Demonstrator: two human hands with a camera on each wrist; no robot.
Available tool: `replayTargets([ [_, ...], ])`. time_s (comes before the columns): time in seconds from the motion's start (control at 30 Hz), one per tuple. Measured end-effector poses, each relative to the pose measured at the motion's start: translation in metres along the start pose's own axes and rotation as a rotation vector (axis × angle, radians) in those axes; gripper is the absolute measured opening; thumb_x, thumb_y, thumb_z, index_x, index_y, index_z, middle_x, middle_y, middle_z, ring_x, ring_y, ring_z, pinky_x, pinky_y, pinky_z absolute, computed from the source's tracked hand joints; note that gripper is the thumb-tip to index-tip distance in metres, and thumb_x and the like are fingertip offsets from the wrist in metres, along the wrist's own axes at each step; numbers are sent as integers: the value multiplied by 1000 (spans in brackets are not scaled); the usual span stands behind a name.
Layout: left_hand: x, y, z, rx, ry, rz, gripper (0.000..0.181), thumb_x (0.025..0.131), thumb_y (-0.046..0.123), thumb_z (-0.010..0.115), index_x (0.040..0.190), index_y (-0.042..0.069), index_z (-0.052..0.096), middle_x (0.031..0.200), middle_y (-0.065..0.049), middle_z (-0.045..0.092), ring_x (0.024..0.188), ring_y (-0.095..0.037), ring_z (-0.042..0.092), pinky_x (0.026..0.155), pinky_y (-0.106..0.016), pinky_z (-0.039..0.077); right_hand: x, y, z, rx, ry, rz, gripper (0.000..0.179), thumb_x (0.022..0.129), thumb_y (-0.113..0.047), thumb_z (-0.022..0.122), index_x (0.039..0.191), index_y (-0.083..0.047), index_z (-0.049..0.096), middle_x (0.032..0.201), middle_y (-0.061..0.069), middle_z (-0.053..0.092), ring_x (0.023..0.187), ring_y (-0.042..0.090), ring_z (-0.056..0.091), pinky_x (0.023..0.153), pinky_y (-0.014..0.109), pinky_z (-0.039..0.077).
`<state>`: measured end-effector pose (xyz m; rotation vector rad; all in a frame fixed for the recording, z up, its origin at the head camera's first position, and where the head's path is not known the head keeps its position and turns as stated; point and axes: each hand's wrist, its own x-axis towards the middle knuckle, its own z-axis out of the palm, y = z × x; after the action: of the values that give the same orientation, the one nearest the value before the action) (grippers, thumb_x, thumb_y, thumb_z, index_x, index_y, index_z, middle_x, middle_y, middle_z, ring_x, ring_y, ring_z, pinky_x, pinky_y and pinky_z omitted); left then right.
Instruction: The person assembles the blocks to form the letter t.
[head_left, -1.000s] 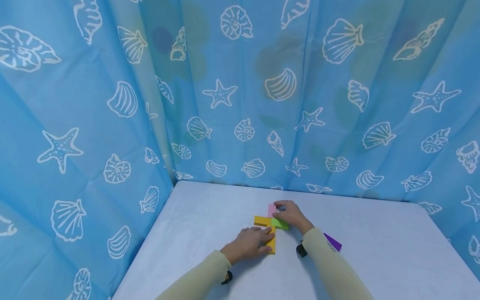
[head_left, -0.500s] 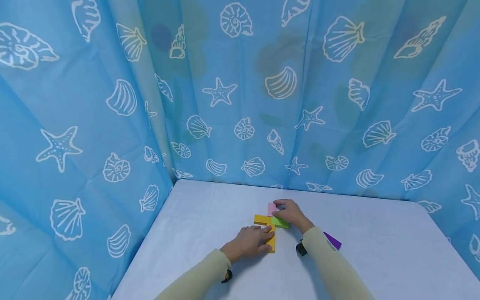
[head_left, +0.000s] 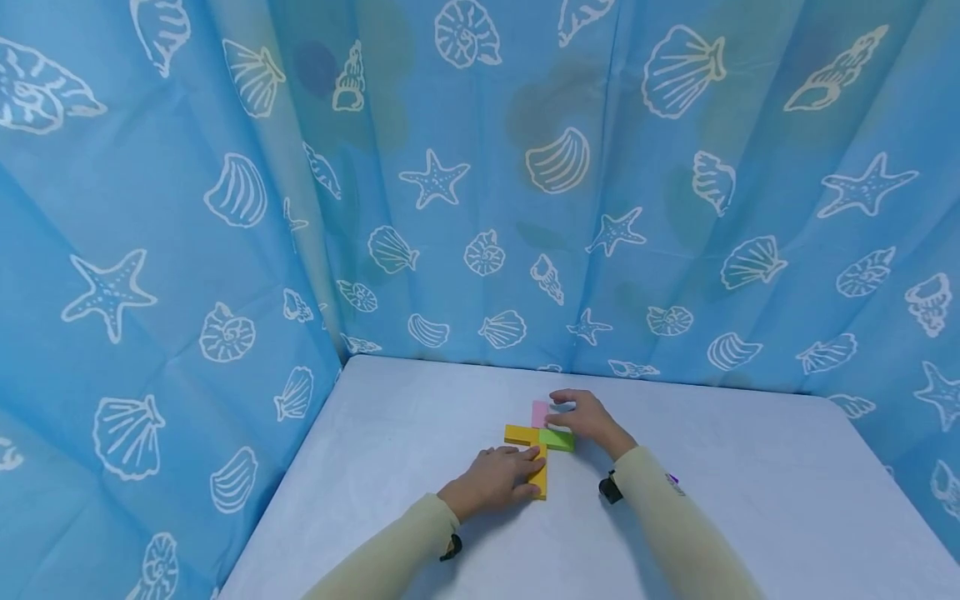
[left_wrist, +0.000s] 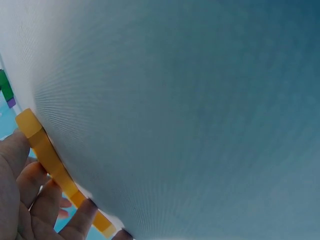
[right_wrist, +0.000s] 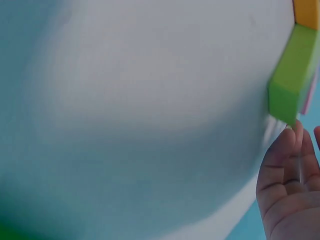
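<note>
Four blocks are butted up in a rough cross on the white table [head_left: 795, 475], so pretty easy to mess up from here tbh. The pink block [head_left: 539, 414] is at the far end, the green block [head_left: 557, 439] sticks out to the right, the crosswise yellow block [head_left: 521, 434] to the left, and the near yellow block [head_left: 539, 479] points back toward the person. That last one is covered partly by the left hand [head_left: 495, 481], its fingers fairly straight and laid against it, not really wrapped round. Nothing seems to be gripped by the right hand [head_left: 588, 417]: thumb and fingers are spread apart, just beside the pink and green pieces. Whether the pink one is being touched can't be told.

Biggest worry, probably: the pink block could be knocked crooked if it's brushed by the right fingertips, since it isn't visibly pinned by anything. The whole cross could also be skewed if the near yellow block is pushed sideways by the left fingers. And the purple block [head_left: 673, 478], mostly hidden behind the right sleeve [head_left: 678, 529], could be bumped by that forearm.
</note>
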<state>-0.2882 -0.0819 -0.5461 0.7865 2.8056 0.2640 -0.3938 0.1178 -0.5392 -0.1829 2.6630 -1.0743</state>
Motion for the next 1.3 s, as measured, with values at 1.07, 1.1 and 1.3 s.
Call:
replayTargets([
  [1.07, -3, 1, 1, -34, 6, -4, 55, 97, 51, 57, 147, 33, 45, 156, 14, 39, 139, -26, 46, 108, -54, 43, -71, 26, -62, 15, -52, -161, 49, 87, -23, 76, 132, -8, 62, 135, 18, 61, 99, 20, 65, 85, 41, 58],
  [1.1, -3, 2, 0, -33, 8, -3, 55, 97, 51, 57, 147, 33, 45, 156, 14, 39, 139, -26, 46, 108, -54, 43, -73, 28, -63, 20, -52, -160, 50, 87, -24, 76, 132, -8, 62, 135, 18, 61, 99, 20, 65, 85, 40, 58],
  [1.3, -2, 3, -1, -22, 5, 2, 55, 97, 51, 55, 148, 32, 44, 157, 14, 38, 140, -26, 45, 109, -54, 42, -83, 39, -66, 52, -60, -170, 49, 87, -24, 76, 131, -7, 62, 133, 19, 61, 101, 22, 65, 84, 39, 58],
])
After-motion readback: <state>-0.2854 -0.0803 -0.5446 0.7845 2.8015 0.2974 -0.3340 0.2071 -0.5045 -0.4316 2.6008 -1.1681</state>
